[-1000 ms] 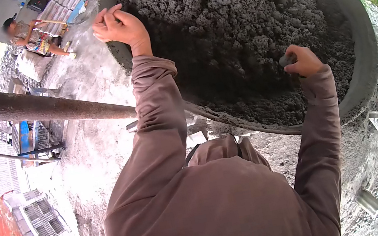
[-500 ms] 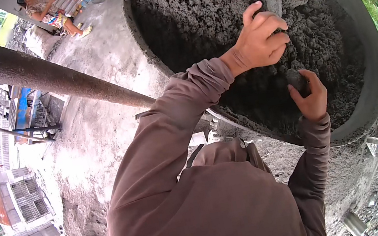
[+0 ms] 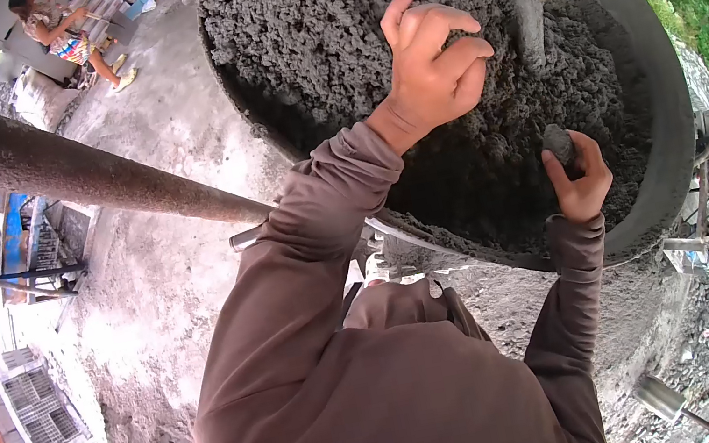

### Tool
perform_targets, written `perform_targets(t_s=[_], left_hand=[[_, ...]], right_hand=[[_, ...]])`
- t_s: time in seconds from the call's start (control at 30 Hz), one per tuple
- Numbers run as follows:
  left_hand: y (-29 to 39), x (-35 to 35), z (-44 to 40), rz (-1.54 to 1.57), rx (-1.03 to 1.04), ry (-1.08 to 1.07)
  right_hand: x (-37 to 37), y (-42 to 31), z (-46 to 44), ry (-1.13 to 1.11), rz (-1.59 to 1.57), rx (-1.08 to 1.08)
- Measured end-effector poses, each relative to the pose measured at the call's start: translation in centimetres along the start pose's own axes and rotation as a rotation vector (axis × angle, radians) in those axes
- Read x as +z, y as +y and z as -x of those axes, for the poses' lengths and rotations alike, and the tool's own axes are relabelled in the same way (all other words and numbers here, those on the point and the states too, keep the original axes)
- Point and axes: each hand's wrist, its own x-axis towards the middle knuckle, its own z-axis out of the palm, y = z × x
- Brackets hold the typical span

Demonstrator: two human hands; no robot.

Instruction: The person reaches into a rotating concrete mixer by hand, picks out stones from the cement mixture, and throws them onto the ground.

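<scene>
My left hand (image 3: pixel 438 60) is held over a large round mixing pan (image 3: pixel 658 87), its fingers bent but apart, and nothing shows in them. Lower right, my right hand (image 3: pixel 584 179) grips a dark grey lump (image 3: pixel 560 144) between thumb and fingers, above the mix. Crumbly grey wet concrete mix (image 3: pixel 320 28) fills much of the pan, heaped toward the far side. A mortar-caked mixer arm (image 3: pixel 526 20) stands in it near the top right.
A thick rusty pole (image 3: pixel 88 164) slants across the left, ending near my left forearm. Another person (image 3: pixel 71 39) is at the upper left. A shovel-like tool (image 3: pixel 661 398) lies at the lower right. Hollow blocks (image 3: pixel 41 409) are stacked at far left.
The view has shifted, so the pan and surroundings sit further left. My left hand has moved left and slightly up over the mix. My right hand still holds the lump.
</scene>
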Motion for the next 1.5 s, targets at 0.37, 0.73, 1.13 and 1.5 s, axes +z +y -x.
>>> perform_targets(t_s=[0.37,0.73,1.13,1.5], left_hand=[[-2.7,-2.5,-1.6,-0.183,-0.035,0.279],[-3.7,-2.0,-2.1,-0.162,-0.165,0.255],[-6.7,-0.8,-0.6,-0.284,-0.32,0.122],[-7.8,1.1,4.1,-0.472,-0.429,-0.626]], right_hand=[[0.0,0.0,0.7,0.292,-0.03,-0.039],[-1.8,0.9,0.8,0.522,-0.081,-0.035],[-4.3,1.2,1.0,0.554,-0.045,-0.023],[-5.0,-2.0,-5.0,0.097,0.098,-0.046]])
